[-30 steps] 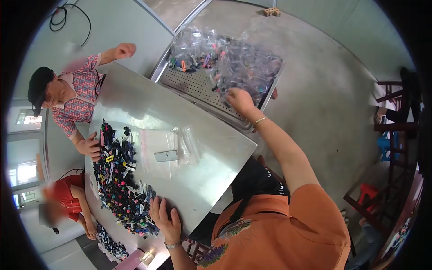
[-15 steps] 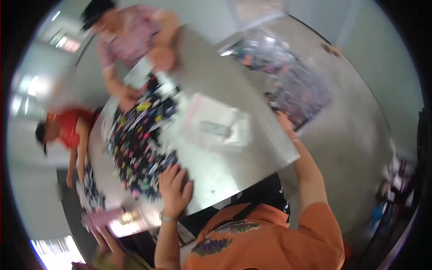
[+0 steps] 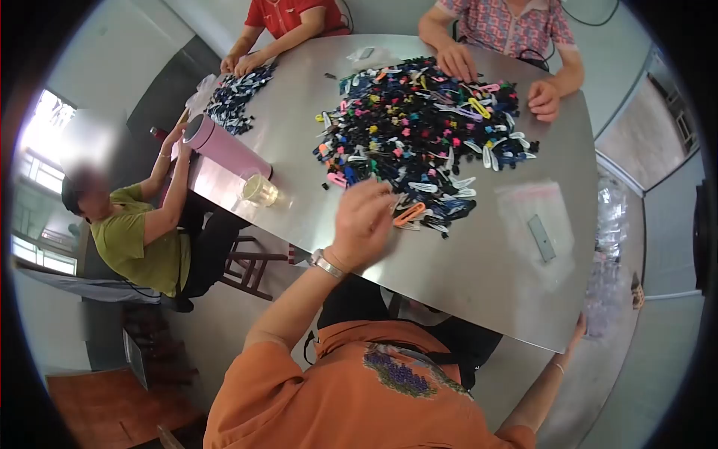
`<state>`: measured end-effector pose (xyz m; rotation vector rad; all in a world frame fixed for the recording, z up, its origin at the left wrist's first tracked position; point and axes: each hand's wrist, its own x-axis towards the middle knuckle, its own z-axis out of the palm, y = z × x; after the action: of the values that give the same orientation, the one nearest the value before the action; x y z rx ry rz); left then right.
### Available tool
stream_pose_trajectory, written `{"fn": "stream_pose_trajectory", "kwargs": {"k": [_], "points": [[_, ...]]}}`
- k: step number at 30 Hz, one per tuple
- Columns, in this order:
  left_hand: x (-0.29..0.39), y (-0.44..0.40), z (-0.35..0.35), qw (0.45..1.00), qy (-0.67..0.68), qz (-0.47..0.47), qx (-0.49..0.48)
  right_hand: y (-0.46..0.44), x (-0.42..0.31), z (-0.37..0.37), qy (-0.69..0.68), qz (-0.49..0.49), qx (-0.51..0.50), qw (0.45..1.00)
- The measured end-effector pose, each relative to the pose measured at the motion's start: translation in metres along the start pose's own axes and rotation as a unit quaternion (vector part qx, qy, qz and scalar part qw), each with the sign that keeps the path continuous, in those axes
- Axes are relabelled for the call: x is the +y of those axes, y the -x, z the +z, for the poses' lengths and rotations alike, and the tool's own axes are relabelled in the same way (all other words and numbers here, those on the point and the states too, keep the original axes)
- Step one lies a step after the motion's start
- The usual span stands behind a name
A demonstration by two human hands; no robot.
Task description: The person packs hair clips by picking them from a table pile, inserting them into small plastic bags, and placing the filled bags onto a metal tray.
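Observation:
A large pile of mixed hair clips (image 3: pixel 419 127) in black, white and bright colours spreads over the metal table (image 3: pixel 449 277). My left hand (image 3: pixel 364 224) is at the pile's near edge, its fingers bent and drawn together beside an orange snap clip (image 3: pixel 409 215). Whatever its fingertips pinch is too small to make out. Past the table's right edge, my right hand (image 3: pixel 581 327) shows only in part, near clear plastic bags (image 3: pixel 609 262) lower down. Its fingers are hidden. A flat clear zip bag (image 3: pixel 557 198) with a small grey plate (image 3: pixel 541 238) lies right of the pile.
A pink flask (image 3: pixel 228 146) and a glass of pale yellow drink (image 3: pixel 259 191) stand on the left. Co-workers sit around: one in red (image 3: pixel 288 19), one in a patterned shirt (image 3: pixel 508 30) touching the pile, one in green (image 3: pixel 142 232). Another clip heap (image 3: pixel 238 97) lies far left.
The view has turned towards the pile and left side. My left hand, earlier spread flat by the pile's edge, now has bent fingers. My right hand stays low beyond the table's right edge.

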<state>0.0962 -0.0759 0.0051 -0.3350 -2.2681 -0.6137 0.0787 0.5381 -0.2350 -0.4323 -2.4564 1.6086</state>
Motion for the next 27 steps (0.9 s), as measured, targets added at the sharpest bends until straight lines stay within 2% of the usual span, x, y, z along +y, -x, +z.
{"fn": "stream_pose_trajectory", "kwargs": {"k": [1,2,3,4,5,6,7,9,11,14,16,17,19,20,22,23,24,26,27], "points": [[-0.013,0.004,-0.009,0.998,-0.013,-0.049,0.033,-0.003,0.004,-0.012,0.126,-0.053,0.043,0.990],[-0.025,0.005,-0.018,0.993,-0.054,-0.093,0.052,0.004,-0.008,-0.017,0.128,-0.057,0.043,0.989],[-0.035,0.007,-0.025,0.984,-0.093,-0.138,0.071,0.012,-0.024,-0.026,0.022,0.023,0.123,0.992],[-0.047,0.011,-0.031,0.983,-0.092,-0.141,0.077,0.016,-0.038,-0.034,-0.086,0.102,0.199,0.971],[-0.059,0.016,-0.036,0.975,-0.145,-0.157,0.054,0.017,-0.048,-0.041,-0.085,0.095,0.197,0.972],[-0.068,0.020,-0.039,0.965,-0.197,-0.173,0.031,0.016,-0.057,-0.047,-0.116,0.086,0.253,0.957],[-0.073,0.022,-0.041,0.964,-0.196,-0.176,0.038,0.015,-0.067,-0.053,-0.147,0.076,0.307,0.937],[-0.083,0.026,-0.043,0.962,-0.186,-0.194,-0.045,0.014,-0.094,-0.058,-0.156,0.051,0.324,0.932],[-0.088,0.028,-0.038,0.967,-0.170,-0.188,-0.032,0.011,-0.125,-0.058,-0.150,0.009,0.331,0.932],[-0.094,0.027,-0.037,0.973,-0.143,-0.182,-0.015,-0.008,-0.158,-0.048,-0.126,-0.055,0.282,0.949],[-0.090,0.020,-0.033,0.975,-0.081,-0.195,0.064,0.006,-0.236,0.004,-0.054,-0.159,0.278,0.946],[-0.089,0.012,-0.030,0.982,-0.028,-0.164,0.091,0.020,-0.274,0.035,-0.065,-0.169,0.261,0.948],[-0.085,-0.007,-0.019,0.987,-0.018,-0.125,0.102,0.040,-0.333,0.083,0.055,-0.232,0.146,0.960],[-0.082,-0.016,-0.012,0.988,-0.035,-0.090,0.119,0.023,-0.313,0.098,0.110,-0.368,0.075,0.920],[-0.082,-0.028,0.001,0.993,-0.040,-0.098,0.052,0.049,-0.350,0.161,0.127,-0.409,-0.117,0.896],[-0.084,-0.028,0.008,0.990,-0.052,-0.130,-0.011,0.069,-0.372,0.195,0.182,-0.495,-0.163,0.834],[-0.079,-0.027,0.002,0.991,-0.046,-0.128,-0.012,0.087,-0.390,0.226,0.237,-0.573,-0.203,0.758],[-0.064,-0.020,-0.012,0.986,-0.077,-0.144,-0.027,0.108,-0.411,0.268,0.269,-0.604,-0.272,0.699],[-0.059,-0.013,-0.017,0.979,-0.115,-0.165,-0.041,0.111,-0.415,0.281,0.266,-0.609,-0.268,0.698]]}}
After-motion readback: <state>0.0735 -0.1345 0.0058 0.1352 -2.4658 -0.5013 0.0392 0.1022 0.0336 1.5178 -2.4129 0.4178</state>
